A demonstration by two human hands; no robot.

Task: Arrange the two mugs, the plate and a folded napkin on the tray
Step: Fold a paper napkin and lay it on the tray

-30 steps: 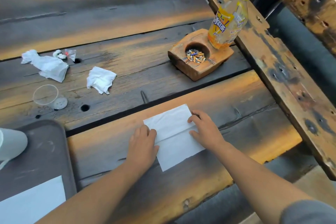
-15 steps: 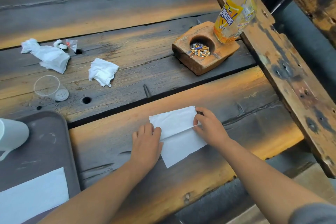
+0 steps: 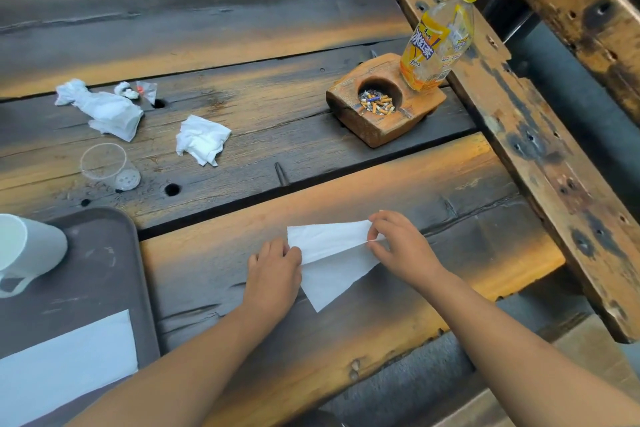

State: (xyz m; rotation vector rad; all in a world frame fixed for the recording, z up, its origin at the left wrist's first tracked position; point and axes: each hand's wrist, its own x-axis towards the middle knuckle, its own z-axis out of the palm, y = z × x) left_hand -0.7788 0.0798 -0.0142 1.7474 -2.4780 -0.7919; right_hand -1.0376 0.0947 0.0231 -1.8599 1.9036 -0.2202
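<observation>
A white paper napkin (image 3: 329, 260) lies partly folded on the near plank of the wooden table (image 3: 433, 191). My left hand (image 3: 273, 270) presses down on its left end. My right hand (image 3: 398, 246) pinches the folded edge at its right end and lifts it slightly. At the left edge a dark grey tray (image 3: 104, 274) holds a white mug (image 3: 31, 250) lying on its side and a flat white sheet (image 3: 69, 364). The second mug and the plate are out of view.
A wooden ashtray (image 3: 381, 107) full of butts stands beyond the napkin, with a yellow-capped drink bottle (image 3: 436, 45) on it. Crumpled tissues (image 3: 202, 139) (image 3: 104, 111) and a clear plastic cup (image 3: 107, 166) lie at the middle left. A wooden beam (image 3: 526, 135) runs along the right.
My right hand has pulled the napkin's folded edge up and to the right, narrowing the fold. My left hand stays pressed on the left end. The camera has shifted slightly.
</observation>
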